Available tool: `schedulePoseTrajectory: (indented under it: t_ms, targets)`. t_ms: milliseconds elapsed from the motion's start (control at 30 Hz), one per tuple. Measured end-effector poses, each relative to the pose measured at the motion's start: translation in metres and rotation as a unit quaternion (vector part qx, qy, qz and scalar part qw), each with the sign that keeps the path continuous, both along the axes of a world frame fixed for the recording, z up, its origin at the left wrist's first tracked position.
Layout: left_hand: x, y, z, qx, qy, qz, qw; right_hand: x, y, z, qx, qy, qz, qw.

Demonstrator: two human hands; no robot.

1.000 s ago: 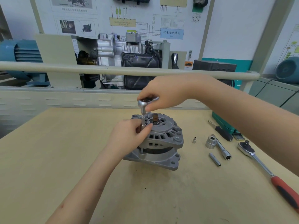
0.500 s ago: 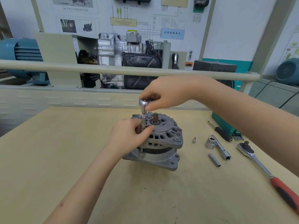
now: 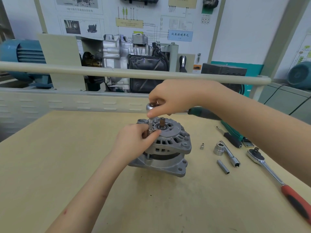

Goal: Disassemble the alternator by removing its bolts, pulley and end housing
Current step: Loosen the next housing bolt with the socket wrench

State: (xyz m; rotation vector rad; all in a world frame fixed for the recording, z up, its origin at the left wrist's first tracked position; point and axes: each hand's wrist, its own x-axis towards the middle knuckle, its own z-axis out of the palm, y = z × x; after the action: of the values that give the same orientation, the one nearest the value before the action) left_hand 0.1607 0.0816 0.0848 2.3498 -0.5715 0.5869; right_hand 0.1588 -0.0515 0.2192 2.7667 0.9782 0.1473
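While gripped, ratchet [image 3: 150, 106] above alternator [image 3: 166, 145].

Bright, even indoor light, faint soft shadows, wide-angle bowing toward the edges, slight overall softness

We see the grey cast-aluminium alternator [image 3: 168, 148] standing shaft-up on the pale wooden bench [image 3: 67, 165]. The right hand [image 3: 170, 100] grips the chrome head of a small green-handled ratchet [image 3: 150, 106], which sits atop a slim vertical socket extension [image 3: 150, 126]. The left hand [image 3: 134, 143] pinches that extension just above the housing rim. To the right on the bench lie a tiny silver socket [image 3: 202, 146], a large chrome socket [image 3: 219, 149], a tubular chrome socket bar [image 3: 231, 156], a short grey sleeve [image 3: 223, 166] and a red-handled chrome ratchet [image 3: 276, 179].
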Motion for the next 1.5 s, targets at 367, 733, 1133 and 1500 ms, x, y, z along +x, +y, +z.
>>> schedulePoseTrajectory:
  t_ms: [367, 733, 1133, 1500]
  targets:
    - [0.000, 0.001, 0.000, 0.000, -0.013, -0.011, 1.000, -0.003, -0.002, 0.005, 0.006, 0.019, 0.019, 1.000]
    - [-0.001, 0.001, 0.002, -0.003, 0.011, -0.010, 1.000, 0.000, -0.003, 0.005, -0.015, 0.013, 0.005, 1.000]
    - [-0.002, -0.001, 0.002, 0.009, -0.008, 0.002, 1.000, 0.002, 0.000, 0.001, -0.018, -0.012, -0.012, 1.000]
    - [-0.001, 0.001, 0.001, -0.002, 0.006, -0.012, 1.000, 0.003, -0.007, 0.005, 0.001, 0.038, 0.051, 0.998]
